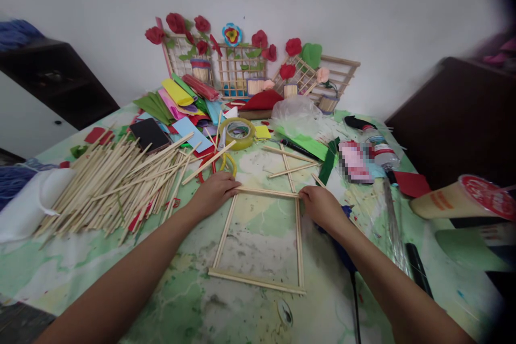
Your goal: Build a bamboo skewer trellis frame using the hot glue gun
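Note:
A four-sided frame of pale wooden sticks (258, 282) lies on the green and white tablecloth. Its far side is a stick (268, 192) that runs between my two hands. My left hand (213, 193) pinches the left end of this stick with closed fingers, at the far left corner. At the far right corner my right hand (320, 205) has its fingers closed on the other end. Beneath the right wrist a dark blue tool (342, 250) with a black cord is partly hidden. Loose sticks (292, 169) lie just past the frame.
Many sticks (108, 188) are piled at the left beside a phone (150, 135). Tape (237, 133), scissors (228, 164) and coloured paper (177, 92) lie farther back. Stick lattices with paper flowers (242, 70) lean on the wall. A drink cup (463, 197) is at the right.

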Action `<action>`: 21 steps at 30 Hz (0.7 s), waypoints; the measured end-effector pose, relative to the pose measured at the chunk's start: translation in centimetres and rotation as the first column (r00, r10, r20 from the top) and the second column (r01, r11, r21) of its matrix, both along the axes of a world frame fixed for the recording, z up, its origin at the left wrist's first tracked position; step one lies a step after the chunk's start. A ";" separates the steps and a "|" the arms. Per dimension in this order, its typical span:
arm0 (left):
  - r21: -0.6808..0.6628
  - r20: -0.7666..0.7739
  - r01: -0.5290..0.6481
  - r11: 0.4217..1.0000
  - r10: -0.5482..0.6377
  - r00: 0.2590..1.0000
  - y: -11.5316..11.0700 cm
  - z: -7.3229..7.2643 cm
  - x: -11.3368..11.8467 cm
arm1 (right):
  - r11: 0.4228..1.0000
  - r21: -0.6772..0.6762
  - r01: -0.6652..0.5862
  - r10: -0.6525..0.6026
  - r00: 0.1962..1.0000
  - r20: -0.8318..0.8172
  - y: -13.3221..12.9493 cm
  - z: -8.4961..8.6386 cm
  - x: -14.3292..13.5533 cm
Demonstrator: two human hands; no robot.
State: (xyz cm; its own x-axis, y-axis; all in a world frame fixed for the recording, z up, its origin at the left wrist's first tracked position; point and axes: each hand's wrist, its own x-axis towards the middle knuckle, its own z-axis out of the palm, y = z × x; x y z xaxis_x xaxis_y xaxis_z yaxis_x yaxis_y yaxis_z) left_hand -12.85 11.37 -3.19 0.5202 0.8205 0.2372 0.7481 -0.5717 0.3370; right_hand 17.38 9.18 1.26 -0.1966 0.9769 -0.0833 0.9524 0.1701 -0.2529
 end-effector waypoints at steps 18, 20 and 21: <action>0.007 -0.047 0.011 1.000 -0.011 0.999 -0.4 0.7 0.3 | 0.997 -0.015 -0.075 0.076 0.986 0.145 -0.2 0.6 0.0; 0.008 -0.053 0.015 1.000 -0.015 0.998 -0.4 0.7 0.4 | 0.997 -0.008 -0.080 0.080 0.984 0.160 -0.2 0.6 0.1; 0.006 -0.053 0.018 1.000 -0.018 0.998 -0.3 0.8 0.4 | 0.996 -0.006 -0.084 0.084 0.982 0.168 -0.2 0.5 0.1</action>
